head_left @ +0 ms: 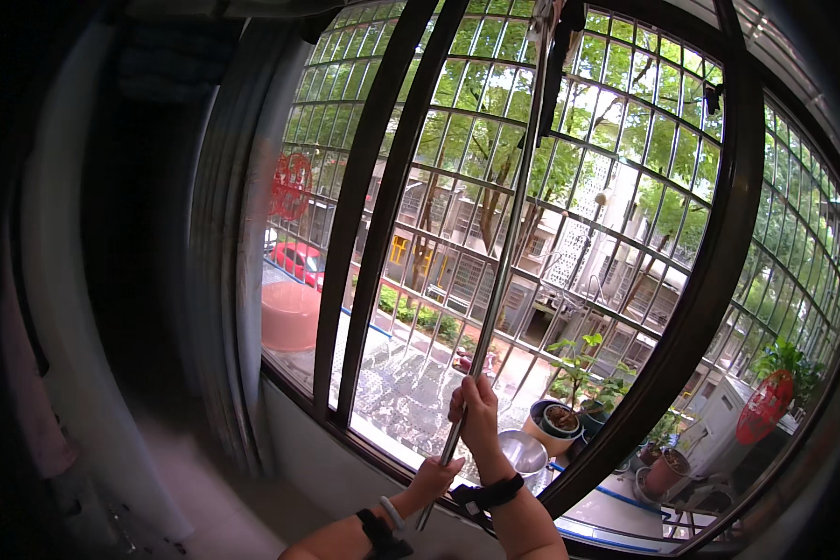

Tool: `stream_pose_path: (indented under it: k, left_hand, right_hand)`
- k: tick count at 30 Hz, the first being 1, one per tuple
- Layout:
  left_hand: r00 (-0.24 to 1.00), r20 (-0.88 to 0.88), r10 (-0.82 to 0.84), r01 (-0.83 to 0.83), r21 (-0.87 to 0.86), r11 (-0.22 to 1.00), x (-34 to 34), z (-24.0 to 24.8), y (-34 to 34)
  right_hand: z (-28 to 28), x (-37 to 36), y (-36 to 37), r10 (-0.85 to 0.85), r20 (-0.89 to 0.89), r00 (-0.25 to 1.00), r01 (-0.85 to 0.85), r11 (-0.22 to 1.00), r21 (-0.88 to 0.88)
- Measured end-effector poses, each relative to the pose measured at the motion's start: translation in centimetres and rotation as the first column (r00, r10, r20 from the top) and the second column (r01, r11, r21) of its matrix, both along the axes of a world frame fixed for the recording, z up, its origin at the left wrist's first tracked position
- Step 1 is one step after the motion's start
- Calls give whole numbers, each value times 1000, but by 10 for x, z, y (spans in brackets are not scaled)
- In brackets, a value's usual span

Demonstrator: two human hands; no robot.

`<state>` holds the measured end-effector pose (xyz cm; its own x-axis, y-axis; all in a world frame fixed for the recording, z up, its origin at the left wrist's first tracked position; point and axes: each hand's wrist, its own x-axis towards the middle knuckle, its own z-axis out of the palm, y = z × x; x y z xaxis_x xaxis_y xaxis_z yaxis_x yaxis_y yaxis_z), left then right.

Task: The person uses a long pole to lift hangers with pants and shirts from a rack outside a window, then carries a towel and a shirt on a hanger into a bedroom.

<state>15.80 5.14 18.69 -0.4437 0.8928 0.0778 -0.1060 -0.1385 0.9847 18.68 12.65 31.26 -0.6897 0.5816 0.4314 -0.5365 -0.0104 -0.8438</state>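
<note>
A long, thin metal pole (503,264) slants up through the open window gap, tilted to the right. Around its lower part, my left hand (433,482) is closed. Higher up and a little to the right, my right hand (479,411) also grips it. At the pole's upper end hangs a dark cloth-like item (561,70); whether the pole touches it I cannot tell. Each wrist wears a black band, and the left one a pale bracelet too.
Dark window frames (719,280) stand on both sides of the pole, with a metal bar grille (616,243) beyond. On the outer ledge are a metal basin (521,452), potted plants (560,418) and a pink tub (290,315). A grey curtain (229,252) hangs at the left.
</note>
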Motion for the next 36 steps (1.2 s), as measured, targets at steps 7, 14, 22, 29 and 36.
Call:
stream_pose_path:
  k: [7,14,22,29,36]
  left_hand:
    - [977,132,-165,139,181,973,-38,10,26]
    - [965,59,-257,243,174,954,-98,6,61]
    - [950,-12,-311,299,313,901,-134,34,87]
    - [943,-177,-282,323,287,902,-151,90,116]
    - [859,-15,-512,482,362,798,-158,161,147]
  right_hand:
    - [51,-38,27,-112,-95,989,112,994,-11]
    - [56,-86,46,-208,-135,969,208,978,-13]
    - [81,-114,64,-309,-142,940,321,944,76]
    - [137,-126,92,-328,-190,925,356,924,141]
    - [206,-129,121,-372,-165,914,405,871,277]
